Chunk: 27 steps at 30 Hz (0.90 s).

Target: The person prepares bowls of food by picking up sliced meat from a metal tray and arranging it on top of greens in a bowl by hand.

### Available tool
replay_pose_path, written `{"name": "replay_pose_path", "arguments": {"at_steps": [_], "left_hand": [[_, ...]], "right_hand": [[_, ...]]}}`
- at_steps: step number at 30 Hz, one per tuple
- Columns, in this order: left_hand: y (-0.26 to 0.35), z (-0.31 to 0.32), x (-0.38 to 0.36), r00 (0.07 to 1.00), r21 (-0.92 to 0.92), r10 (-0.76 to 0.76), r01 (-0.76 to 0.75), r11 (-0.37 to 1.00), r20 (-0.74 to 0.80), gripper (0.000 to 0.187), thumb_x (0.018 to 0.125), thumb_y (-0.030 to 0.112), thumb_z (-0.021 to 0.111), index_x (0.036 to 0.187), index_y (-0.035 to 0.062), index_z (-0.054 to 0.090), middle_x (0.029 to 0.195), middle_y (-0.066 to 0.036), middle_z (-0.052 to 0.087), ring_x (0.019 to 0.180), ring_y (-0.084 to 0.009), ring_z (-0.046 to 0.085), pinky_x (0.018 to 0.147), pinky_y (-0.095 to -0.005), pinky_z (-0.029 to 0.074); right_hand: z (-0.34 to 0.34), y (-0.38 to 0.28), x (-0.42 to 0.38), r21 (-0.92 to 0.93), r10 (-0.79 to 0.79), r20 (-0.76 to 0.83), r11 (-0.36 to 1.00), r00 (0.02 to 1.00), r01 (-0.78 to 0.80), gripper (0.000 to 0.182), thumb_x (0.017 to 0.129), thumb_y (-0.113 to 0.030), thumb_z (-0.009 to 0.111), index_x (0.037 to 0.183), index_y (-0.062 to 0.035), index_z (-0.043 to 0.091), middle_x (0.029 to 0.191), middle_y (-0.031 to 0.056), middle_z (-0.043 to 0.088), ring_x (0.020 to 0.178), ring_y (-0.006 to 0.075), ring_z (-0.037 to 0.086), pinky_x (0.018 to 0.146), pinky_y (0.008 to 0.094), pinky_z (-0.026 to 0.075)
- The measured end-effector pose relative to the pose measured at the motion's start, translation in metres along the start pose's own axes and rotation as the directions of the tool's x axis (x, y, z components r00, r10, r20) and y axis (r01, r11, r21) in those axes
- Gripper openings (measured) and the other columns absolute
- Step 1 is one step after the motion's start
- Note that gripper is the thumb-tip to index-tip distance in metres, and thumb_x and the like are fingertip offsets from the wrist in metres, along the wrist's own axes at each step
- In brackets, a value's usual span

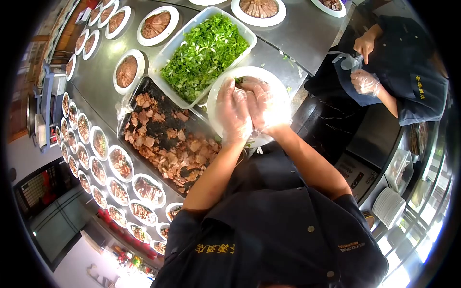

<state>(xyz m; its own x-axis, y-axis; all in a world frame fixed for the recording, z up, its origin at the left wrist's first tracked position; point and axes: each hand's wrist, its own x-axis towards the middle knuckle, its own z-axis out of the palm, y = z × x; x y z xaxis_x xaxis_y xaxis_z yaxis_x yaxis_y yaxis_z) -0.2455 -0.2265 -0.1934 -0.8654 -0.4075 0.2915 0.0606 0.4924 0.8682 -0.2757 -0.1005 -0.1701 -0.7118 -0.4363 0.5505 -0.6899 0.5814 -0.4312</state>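
Observation:
Both of my hands wear clear plastic gloves and are cupped close together over a white plate [257, 72]. My left hand [233, 109] has its fingers curved inward on the plate's left side. Beside it, my right hand [263, 103] curls the same way, partly washed out by glare. A little green and brown food shows at the fingertips; what lies under the palms is hidden. Just left of the plate stands a clear plastic tub [152, 72] of chopped green herbs [206, 55]. Nearer me, a dark tray [161, 127] holds loose pieces of cooked brown meat [168, 158].
Plates of sliced meat [156, 26] stand along the steel table [103, 62]. Several filled dishes [120, 163] crowd the left side. At right, a co-worker [403, 62] handles a plastic glove. Stacked white plates [389, 206] sit on a shelf at lower right.

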Motion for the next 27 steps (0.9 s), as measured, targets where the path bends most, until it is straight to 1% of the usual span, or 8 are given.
{"name": "replay_pose_path", "arguments": {"at_steps": [4,6,17,19,22,23,25,27], "left_hand": [[0.008,-0.015,0.013,0.965,0.115,0.075,-0.107,0.988,0.252,0.044,0.11,0.028,0.056,0.134,-0.0058,0.07,0.126,-0.029,0.073,0.12,-0.0484,0.068,0.11,-0.0511,0.052],[0.011,-0.016,0.013,0.962,0.14,0.101,-0.139,0.98,0.252,0.045,0.109,0.03,0.057,0.132,-0.006,0.071,0.123,-0.028,0.074,0.116,-0.0487,0.068,0.106,-0.0535,0.053],[0.012,-0.022,0.019,0.963,0.201,0.115,-0.166,0.965,0.245,0.049,0.107,0.037,0.059,0.132,-0.005,0.069,0.124,-0.031,0.072,0.115,-0.0505,0.068,0.104,-0.055,0.052],[0.013,-0.019,0.016,0.969,0.182,0.213,-0.234,0.955,0.126,0.049,0.108,0.036,0.058,0.134,-0.0042,0.068,0.126,-0.032,0.072,0.116,-0.05,0.067,0.106,-0.0542,0.051],[-0.003,-0.009,0.007,0.97,0.169,0.0,-0.042,0.985,0.244,0.048,0.109,0.033,0.057,0.14,-0.0019,0.066,0.13,-0.03,0.071,0.119,-0.0482,0.067,0.109,-0.0523,0.05],[-0.003,-0.007,0.008,0.981,0.076,-0.027,0.012,0.997,0.191,0.046,0.11,0.032,0.055,0.141,-0.0008,0.066,0.131,-0.029,0.072,0.121,-0.0467,0.067,0.11,-0.0512,0.05],[-0.003,-0.013,0.006,0.988,-0.024,-0.112,0.115,0.993,0.105,0.042,0.116,0.027,0.046,0.137,-0.0001,0.069,0.137,-0.022,0.072,0.13,-0.0381,0.067,0.116,-0.0451,0.049],[-0.011,-0.023,-0.001,0.956,-0.554,-0.288,0.213,0.805,-0.05,0.05,0.117,0.037,0.05,0.141,-0.0029,0.067,0.146,-0.02,0.068,0.138,-0.0308,0.063,0.126,-0.0439,0.042]], "right_hand": [[-0.002,-0.003,-0.003,0.171,0.257,0.09,0.948,0.962,-0.269,0.031,0.103,-0.016,0.062,0.13,-0.0059,0.072,0.129,0.016,0.073,0.119,0.0422,0.068,0.105,0.0536,0.054],[-0.009,-0.008,0.001,0.159,0.487,0.278,0.827,0.828,-0.54,0.034,0.11,-0.026,0.056,0.135,-0.0079,0.072,0.134,0.0196,0.071,0.128,0.0441,0.065,0.114,0.0516,0.049],[-0.001,0.011,0.004,0.161,0.208,0.311,0.95,0.927,-0.267,0.04,0.11,-0.026,0.054,0.139,-0.0027,0.068,0.14,0.0244,0.068,0.131,0.0457,0.062,0.116,0.0532,0.048],[-0.01,0.001,0.014,0.112,0.266,0.365,0.939,0.893,-0.325,0.041,0.11,-0.025,0.053,0.141,-0.0018,0.066,0.144,0.0267,0.066,0.133,0.0463,0.061,0.116,0.0542,0.047],[-0.005,0.004,0.01,0.082,0.385,0.477,0.876,0.79,-0.476,0.041,0.11,-0.024,0.051,0.14,-0.0006,0.066,0.141,0.028,0.067,0.131,0.0471,0.062,0.115,0.0529,0.048],[-0.013,-0.002,0.02,0.056,0.475,0.501,0.817,0.724,-0.574,0.039,0.111,-0.024,0.05,0.138,-0.0009,0.068,0.136,0.0284,0.069,0.128,0.0471,0.064,0.113,0.0511,0.05],[-0.012,0.008,0.02,0.111,0.43,0.393,0.855,0.813,-0.506,0.038,0.113,-0.026,0.05,0.134,-0.0022,0.071,0.13,0.0283,0.071,0.121,0.0475,0.067,0.108,0.0511,0.053],[-0.018,0.009,0.023,0.139,0.328,0.356,0.907,0.875,-0.396,0.037,0.114,-0.028,0.052,0.135,-0.0041,0.071,0.133,0.0264,0.071,0.12,0.0468,0.067,0.108,0.0499,0.053]]}}
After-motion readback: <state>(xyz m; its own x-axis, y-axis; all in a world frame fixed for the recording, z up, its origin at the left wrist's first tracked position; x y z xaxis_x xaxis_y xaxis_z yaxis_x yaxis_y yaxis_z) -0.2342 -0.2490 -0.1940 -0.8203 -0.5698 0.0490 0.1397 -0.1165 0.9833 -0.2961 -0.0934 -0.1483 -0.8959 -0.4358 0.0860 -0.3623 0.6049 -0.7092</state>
